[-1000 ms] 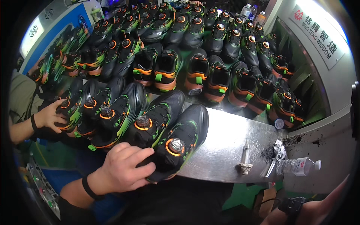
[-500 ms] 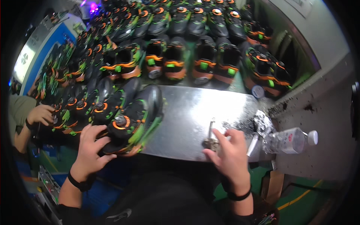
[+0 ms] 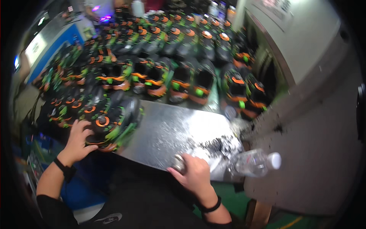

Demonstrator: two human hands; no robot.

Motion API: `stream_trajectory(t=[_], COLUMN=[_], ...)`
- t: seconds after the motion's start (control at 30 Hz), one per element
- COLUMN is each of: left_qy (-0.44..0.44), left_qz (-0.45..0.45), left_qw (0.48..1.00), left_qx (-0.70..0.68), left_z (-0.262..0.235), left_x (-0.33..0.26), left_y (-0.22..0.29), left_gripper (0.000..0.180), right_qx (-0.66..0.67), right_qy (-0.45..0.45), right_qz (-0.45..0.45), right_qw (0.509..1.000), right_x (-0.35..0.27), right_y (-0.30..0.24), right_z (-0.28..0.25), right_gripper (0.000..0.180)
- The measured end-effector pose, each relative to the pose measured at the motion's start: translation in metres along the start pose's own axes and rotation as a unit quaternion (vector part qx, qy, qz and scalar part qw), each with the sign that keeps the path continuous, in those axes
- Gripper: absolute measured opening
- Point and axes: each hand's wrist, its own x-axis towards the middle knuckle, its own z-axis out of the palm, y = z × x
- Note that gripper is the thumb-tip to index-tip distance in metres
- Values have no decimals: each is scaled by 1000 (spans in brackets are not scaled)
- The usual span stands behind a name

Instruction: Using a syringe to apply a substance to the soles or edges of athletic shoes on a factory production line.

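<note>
My left hand point(image 3: 78, 142) curls round the heel end of a black shoe point(image 3: 113, 133) with orange and green trim, the nearest one at the left of the metal table point(image 3: 152, 128). Its thumb lies low by the heel and its fingers reach up toward the collar. Over the table's front edge, my right hand point(image 3: 193, 173) is closed round a small, roundish, greyish metal piece point(image 3: 178, 163). Blur and the fingers hide most of that piece, so its kind is unclear.
Many similar shoes point(image 3: 198, 82) stand in rows behind and left of the table. Dark crumbs point(image 3: 213, 145) litter its right part. A clear plastic bottle point(image 3: 251, 163) with a white cap lies at the right end, by a grey wall point(image 3: 305, 152). Another person's arm shows at far left.
My right hand has closed on the metal piece that lay on the table and lifted it. My left hand stays at the shoe's heel. The view has shifted; the co-worker's hand no longer shows clearly.
</note>
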Motion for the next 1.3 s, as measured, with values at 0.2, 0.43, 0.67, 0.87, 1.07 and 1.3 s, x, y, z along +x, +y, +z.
stream_trajectory(t=[0.2,0.43,0.67,0.87,1.07,1.3], left_qy=[66,-81,-244,-250,-266,-234], left_qz=[52,147,70,31,14,14], left_qw=[992,822,647,558,645,689], left_qx=[-93,-544,-719,-791,-717,-686], left_z=[-33,-5,-12,-13,-2,16], left_x=[3,56,84,96,96,94], left_y=[56,147,179,185,184,180], left_gripper=[52,43,41,31,24,22], right_qx=[135,551,670,836,703,420], right_qy=[-86,-30,-66,-87,-71,0], right_qz=[199,11,24,34,93,120], right_qw=[967,834,739,540,701,900], right_x=[-16,8,1,4,-12,-7], right_y=[-23,-50,-50,-48,-40,-45], right_z=[-17,14,25,28,31,44], right_gripper=[48,52,28,14,19,16])
